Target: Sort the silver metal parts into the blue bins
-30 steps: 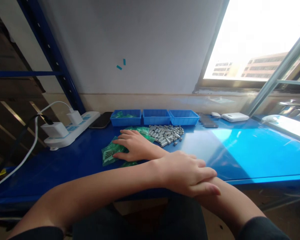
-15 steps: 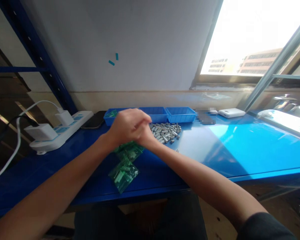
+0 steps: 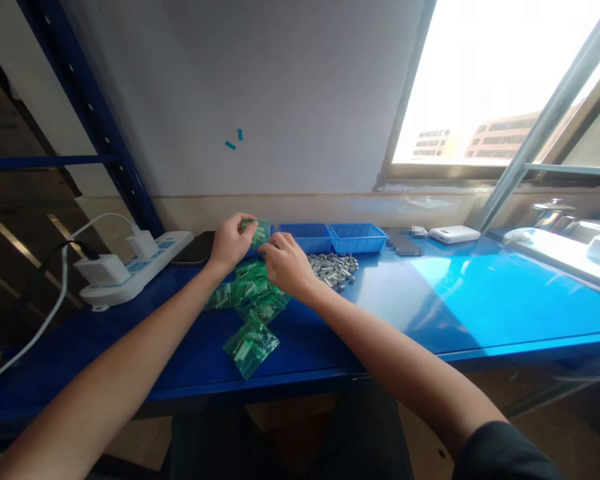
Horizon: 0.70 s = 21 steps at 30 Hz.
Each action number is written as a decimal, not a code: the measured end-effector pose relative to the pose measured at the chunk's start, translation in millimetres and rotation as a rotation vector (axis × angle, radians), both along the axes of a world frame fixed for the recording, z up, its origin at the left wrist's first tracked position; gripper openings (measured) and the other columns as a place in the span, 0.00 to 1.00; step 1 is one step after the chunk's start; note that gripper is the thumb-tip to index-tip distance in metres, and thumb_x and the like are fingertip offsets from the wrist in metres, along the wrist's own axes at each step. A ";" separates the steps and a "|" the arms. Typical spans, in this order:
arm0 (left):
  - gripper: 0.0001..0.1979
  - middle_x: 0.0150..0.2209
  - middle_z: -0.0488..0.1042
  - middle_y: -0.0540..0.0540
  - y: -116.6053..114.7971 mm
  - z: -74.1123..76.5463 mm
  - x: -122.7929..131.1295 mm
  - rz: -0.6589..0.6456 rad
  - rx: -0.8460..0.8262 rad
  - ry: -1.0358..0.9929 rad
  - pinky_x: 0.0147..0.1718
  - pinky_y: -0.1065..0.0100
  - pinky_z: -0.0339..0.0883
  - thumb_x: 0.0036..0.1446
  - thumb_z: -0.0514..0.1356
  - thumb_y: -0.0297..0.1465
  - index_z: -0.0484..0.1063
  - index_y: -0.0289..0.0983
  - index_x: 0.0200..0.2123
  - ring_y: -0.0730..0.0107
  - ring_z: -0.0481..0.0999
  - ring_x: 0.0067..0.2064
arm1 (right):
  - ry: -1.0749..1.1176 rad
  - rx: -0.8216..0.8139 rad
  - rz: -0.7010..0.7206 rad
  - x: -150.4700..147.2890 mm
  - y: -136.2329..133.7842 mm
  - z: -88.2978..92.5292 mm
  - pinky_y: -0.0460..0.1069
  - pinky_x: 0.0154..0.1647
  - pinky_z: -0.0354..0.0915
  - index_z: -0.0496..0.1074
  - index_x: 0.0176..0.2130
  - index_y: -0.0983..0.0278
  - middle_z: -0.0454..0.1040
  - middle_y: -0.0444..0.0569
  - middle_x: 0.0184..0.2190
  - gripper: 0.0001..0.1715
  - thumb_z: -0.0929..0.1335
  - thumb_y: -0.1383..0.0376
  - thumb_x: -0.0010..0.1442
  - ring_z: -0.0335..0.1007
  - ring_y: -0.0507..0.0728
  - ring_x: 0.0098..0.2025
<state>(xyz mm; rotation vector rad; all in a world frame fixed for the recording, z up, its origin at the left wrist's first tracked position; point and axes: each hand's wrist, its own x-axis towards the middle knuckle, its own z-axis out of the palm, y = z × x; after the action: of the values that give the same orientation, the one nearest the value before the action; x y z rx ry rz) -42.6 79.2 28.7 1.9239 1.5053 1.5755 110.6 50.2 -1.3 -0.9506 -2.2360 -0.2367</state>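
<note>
My left hand (image 3: pixel 233 243) is closed on the edge of a small green plastic bag (image 3: pixel 261 231), held up in front of the leftmost blue bin. My right hand (image 3: pixel 291 265) is just to the right of it, with fingers curled together near the bag's lower edge. Whatever those fingertips hold is too small to make out. Below the hands lies a heap of green plastic bags (image 3: pixel 250 288) with metal pieces inside; one filled bag (image 3: pixel 253 348) lies closest to the table's front edge. Right of my right hand is a loose pile of small metal cylinders (image 3: pixel 336 269).
Behind the pile stand a middle blue bin (image 3: pixel 307 239) and a right blue bin (image 3: pixel 359 239). A white power strip (image 3: pixel 140 273) with plugged-in chargers and a dark phone (image 3: pixel 195 248) are at left. A white box-shaped device (image 3: pixel 454 234) sits at the back right.
My hands were clasped together above the bags; they have come apart. A green bag now shows in my left hand, and the heap beneath is uncovered. The camera view has shifted slightly.
</note>
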 end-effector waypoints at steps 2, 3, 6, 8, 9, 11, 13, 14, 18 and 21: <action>0.14 0.41 0.74 0.42 0.3 7.2 -5.7 0.189 0.218 0.275 0.47 0.61 0.64 0.60 0.52 0.37 0.71 0.38 0.44 0.59 0.73 0.45 | -0.018 -0.037 -0.061 -2.8 0.5 -1.8 0.54 0.50 0.60 0.73 0.46 0.63 0.68 0.55 0.45 0.16 0.60 0.65 0.63 0.57 0.61 0.51; 0.14 0.44 0.73 0.41 2.1 9.6 -8.5 0.258 0.280 0.387 0.50 0.59 0.61 0.62 0.50 0.36 0.71 0.38 0.45 0.56 0.71 0.48 | -0.033 -0.070 -0.092 -3.5 0.7 -2.6 0.55 0.50 0.60 0.74 0.46 0.62 0.68 0.55 0.44 0.16 0.61 0.63 0.64 0.57 0.62 0.51; 0.16 0.48 0.69 0.39 13.1 7.9 -16.2 0.356 0.280 0.614 0.52 0.53 0.57 0.63 0.48 0.36 0.73 0.40 0.45 0.50 0.67 0.53 | -0.092 -0.172 -0.131 -3.4 0.3 -4.5 0.58 0.49 0.60 0.73 0.46 0.62 0.70 0.55 0.43 0.19 0.61 0.55 0.64 0.58 0.64 0.51; 0.17 0.51 0.67 0.37 20.9 -1.1 -20.8 0.355 0.198 0.709 0.50 0.52 0.57 0.62 0.50 0.38 0.73 0.40 0.47 0.46 0.65 0.53 | -0.111 -0.205 -0.107 -2.8 -1.6 -5.5 0.59 0.50 0.59 0.72 0.49 0.62 0.70 0.55 0.44 0.25 0.60 0.49 0.64 0.59 0.64 0.52; 0.18 0.51 0.66 0.36 23.5 -6.9 -22.8 0.353 0.160 0.732 0.49 0.51 0.57 0.62 0.50 0.40 0.72 0.40 0.49 0.44 0.65 0.53 | -0.121 -0.215 -0.082 -2.5 -2.8 -5.9 0.60 0.51 0.59 0.70 0.51 0.62 0.70 0.55 0.45 0.28 0.61 0.47 0.63 0.59 0.64 0.52; 0.21 0.53 0.65 0.35 24.8 -18.0 -25.0 0.358 0.115 0.726 0.48 0.50 0.57 0.62 0.50 0.42 0.69 0.40 0.53 0.43 0.64 0.54 | -0.169 -0.240 -0.022 -2.3 -5.2 -6.7 0.63 0.52 0.57 0.66 0.57 0.61 0.69 0.56 0.47 0.35 0.62 0.43 0.60 0.59 0.66 0.54; 0.23 0.53 0.65 0.35 22.0 -25.7 -23.9 0.366 0.111 0.687 0.49 0.51 0.57 0.63 0.48 0.43 0.67 0.39 0.55 0.43 0.64 0.55 | -0.228 -0.282 0.014 -2.5 -6.4 -7.1 0.65 0.53 0.56 0.64 0.59 0.60 0.68 0.57 0.50 0.38 0.63 0.42 0.58 0.59 0.67 0.54; 0.23 0.53 0.66 0.35 20.0 -28.0 -21.9 0.357 0.115 0.672 0.50 0.52 0.57 0.63 0.48 0.43 0.67 0.39 0.55 0.45 0.64 0.55 | -0.251 -0.303 0.018 -2.7 -6.2 -7.1 0.66 0.53 0.56 0.64 0.58 0.60 0.67 0.57 0.50 0.36 0.63 0.43 0.59 0.60 0.67 0.54; 0.21 0.50 0.70 0.39 15.7 -31.6 -10.1 0.172 0.128 0.691 0.51 0.56 0.58 0.63 0.47 0.42 0.69 0.37 0.51 0.52 0.66 0.53 | -0.291 -0.324 0.001 -2.9 -1.2 -6.4 0.64 0.50 0.60 0.70 0.52 0.62 0.68 0.56 0.49 0.23 0.63 0.53 0.63 0.63 0.66 0.52; 0.21 0.46 0.73 0.41 17.6 -32.9 -5.3 0.042 0.124 0.716 0.51 0.59 0.60 0.64 0.46 0.41 0.71 0.37 0.47 0.56 0.68 0.50 | -0.312 -0.289 0.023 -1.7 4.2 -6.5 0.59 0.49 0.61 0.72 0.47 0.62 0.69 0.55 0.47 0.17 0.64 0.57 0.63 0.65 0.64 0.50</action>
<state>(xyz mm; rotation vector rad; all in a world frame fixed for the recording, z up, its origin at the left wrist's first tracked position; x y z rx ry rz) -47.9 96.8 -4.2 2.7256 1.7140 1.0452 108.9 54.4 -7.8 -1.0997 -2.6168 -0.0528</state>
